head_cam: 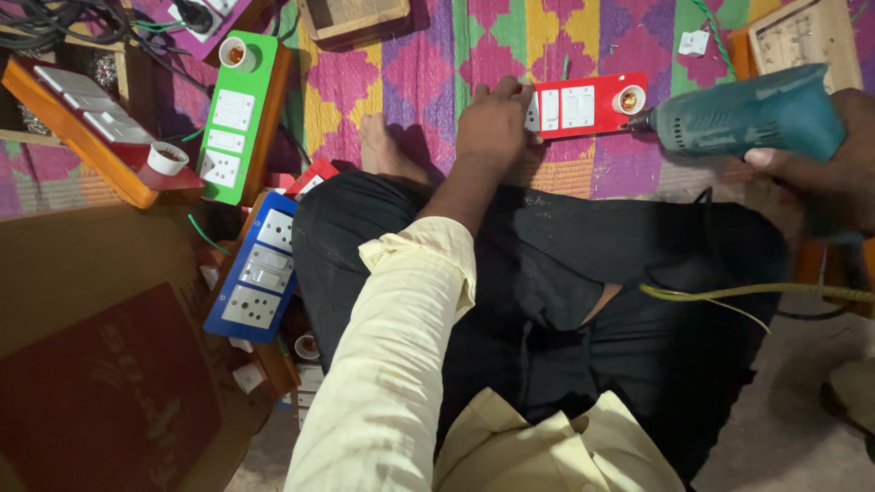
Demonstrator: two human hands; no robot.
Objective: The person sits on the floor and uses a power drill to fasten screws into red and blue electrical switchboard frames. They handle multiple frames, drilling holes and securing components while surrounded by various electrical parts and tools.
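A red switch board [583,106], fitted with white switches and a lamp holder at its right end, is being held down on a woven floor mat [437,64] patterned in pink, yellow, green and purple, just beyond the knees of a person who is sitting cross-legged in black trousers. The left hand [493,120] is being pressed palm-down over the left end of that board, its fingers curled over the edge, with a pale yellow sleeve [401,346] being stretched along the forearm. A teal electric drill [747,117] is being gripped by the right hand [825,164], whose fingers are closed around the body of the tool; the drill is being held level, with its nose touching the right end of the red board beside the lamp holder. A yellow-green cord [756,292] is being trailed across the lap from the right. To the left, well apart from the hands, a green switch board [235,118] and a blue switch board [255,273] are lying on wooden boxes, and an orange board [87,118] with grey switches is lying further left. A bare foot [383,150] is resting on the mat near the left wrist. A wooden box [807,36] is lying at the upper right.
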